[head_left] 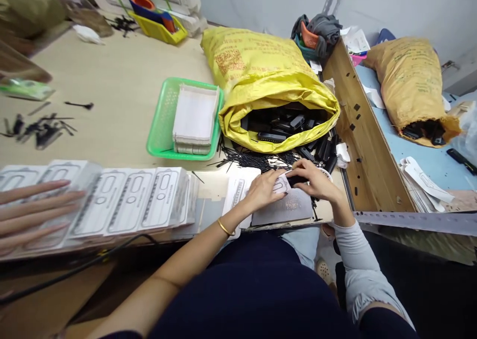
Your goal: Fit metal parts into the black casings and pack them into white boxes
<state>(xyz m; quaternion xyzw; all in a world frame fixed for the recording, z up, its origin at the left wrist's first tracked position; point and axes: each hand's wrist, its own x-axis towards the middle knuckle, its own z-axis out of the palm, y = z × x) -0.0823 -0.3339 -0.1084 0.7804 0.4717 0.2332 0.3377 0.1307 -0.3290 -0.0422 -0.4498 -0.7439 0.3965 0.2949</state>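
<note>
My left hand (263, 190) is closed on a white printed card (280, 184) at the front edge of the table. Beside it, my right hand (316, 181) grips a small black plastic part (297, 180) against the card's right end. Beneath both hands lies a translucent plastic sleeve (285, 207) on the tabletop. More white printed cards (235, 195) are to the left of my left hand. Just beyond my fingers, many thin black sticks (257, 159) spread in front of a yellow woven sack (276, 88) filled with black plastic parts. My fingers partly hide the black part.
A green basket (156, 130) holds a stack of white sheets (197, 110). Packed white cards (128, 200) line the front left edge, with another person's hand (35, 214) over them. A wooden partition (367, 145) stands right; beyond it sits another sack (410, 80).
</note>
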